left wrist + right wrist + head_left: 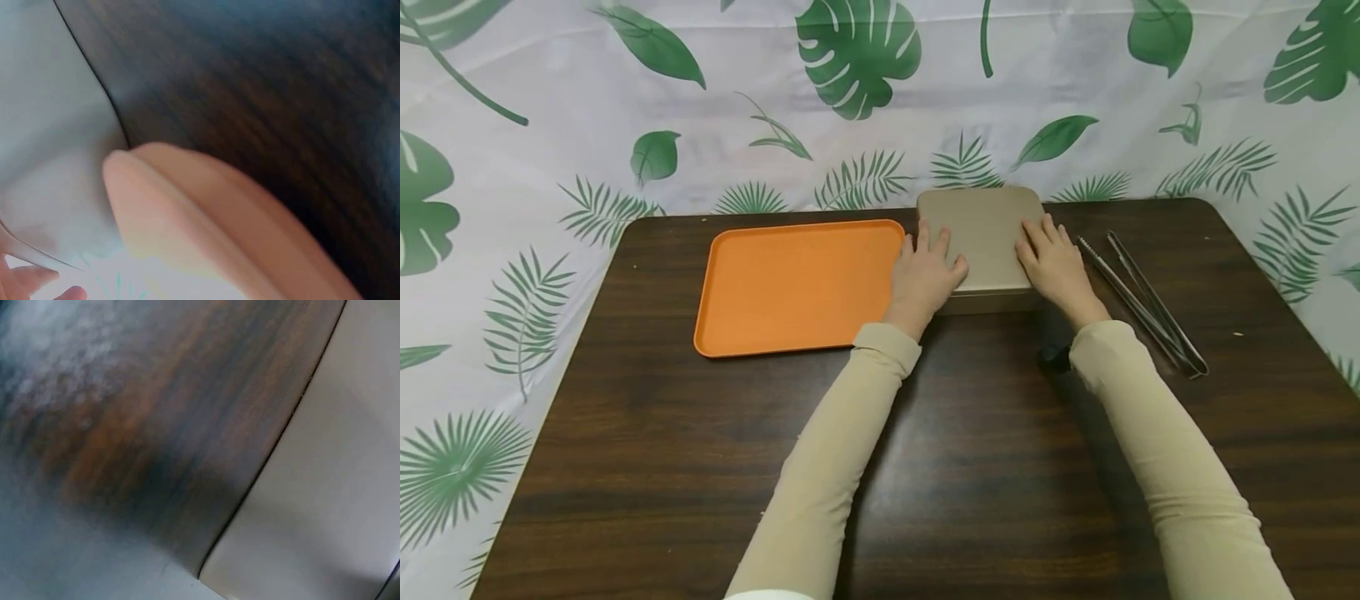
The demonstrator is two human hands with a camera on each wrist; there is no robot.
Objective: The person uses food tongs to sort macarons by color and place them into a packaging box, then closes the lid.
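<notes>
A beige lidded box (981, 237) with rounded corners stands at the back of the table. My left hand (922, 275) lies at its left side, fingers spread over the lid's left edge and the thumb reaching toward its front edge. On the opposite side, my right hand (1056, 262) rests its extended fingers on the lid's right edge. In the left wrist view the thumb (200, 219) overlaps the box's front side (56, 125), with fingertips (37, 275) at the lower left. The right wrist view shows the box's front side (325, 487), without fingers.
Left of the box lies an orange tray (801, 287), its right side close to my left hand. Metal tongs (1142, 304) lie right of my right hand. The dark wood table (970, 467) backs onto a white leaf-print cloth (722, 125).
</notes>
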